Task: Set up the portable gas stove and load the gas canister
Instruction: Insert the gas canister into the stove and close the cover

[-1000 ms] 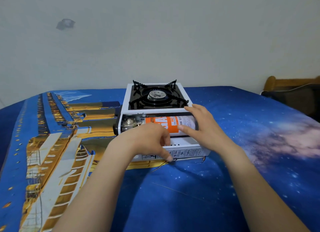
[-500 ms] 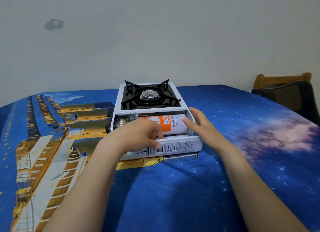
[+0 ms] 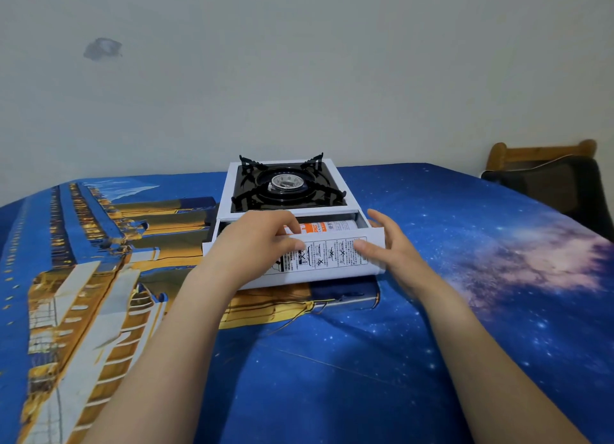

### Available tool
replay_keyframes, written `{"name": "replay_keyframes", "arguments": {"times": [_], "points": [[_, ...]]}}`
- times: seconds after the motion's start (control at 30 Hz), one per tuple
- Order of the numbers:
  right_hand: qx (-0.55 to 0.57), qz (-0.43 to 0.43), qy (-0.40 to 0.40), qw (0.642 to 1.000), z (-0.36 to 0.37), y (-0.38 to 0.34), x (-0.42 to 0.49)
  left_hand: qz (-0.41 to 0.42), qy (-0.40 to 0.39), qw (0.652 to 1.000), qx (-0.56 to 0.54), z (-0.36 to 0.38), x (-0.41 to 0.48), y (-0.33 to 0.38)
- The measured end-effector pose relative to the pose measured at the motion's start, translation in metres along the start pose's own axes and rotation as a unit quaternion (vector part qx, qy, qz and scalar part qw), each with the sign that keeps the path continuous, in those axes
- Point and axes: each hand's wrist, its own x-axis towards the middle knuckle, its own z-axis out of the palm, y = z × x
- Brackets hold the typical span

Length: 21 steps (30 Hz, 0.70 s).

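Note:
A white portable gas stove (image 3: 232, 178) with a black burner grate (image 3: 287, 186) sits on a blue printed cloth. An orange-and-white gas canister (image 3: 327, 226) lies on its side in the near compartment, mostly hidden by the raised white compartment lid (image 3: 335, 256) with printed warnings. My left hand (image 3: 257, 242) grips the lid's upper edge on the left, fingers curled over it. My right hand (image 3: 387, 254) rests fingers spread on the lid's right end, thumb on its printed face.
The blue cloth (image 3: 332, 360) with a ship and galaxy print covers the whole surface. A wooden chair with a dark back (image 3: 548, 174) stands at the far right. A pale wall (image 3: 299, 61) rises right behind the stove.
The compartment lid has swung up from lying flat toward me and now covers most of the canister. My right hand moved off the canister onto the lid's right end.

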Motion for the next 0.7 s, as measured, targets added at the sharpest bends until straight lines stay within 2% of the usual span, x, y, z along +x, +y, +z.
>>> {"name": "replay_keyframes", "arguments": {"times": [0.2,0.4,0.53,0.7], "points": [[0.001,-0.009,0.033,0.999,0.005,0.007,0.004,0.010,0.074,0.997,0.037,0.005,0.002,-0.005],[-0.010,-0.032,0.102,0.994,0.019,0.006,0.005,0.002,0.135,0.986,0.093,0.007,0.006,-0.012],[-0.029,-0.036,0.141,0.989,0.026,0.006,0.006,0.001,0.132,0.986,0.106,0.008,0.008,-0.017],[-0.035,-0.043,0.187,0.981,0.035,0.006,0.006,0.006,0.092,0.990,0.110,0.008,0.008,-0.023]]}}
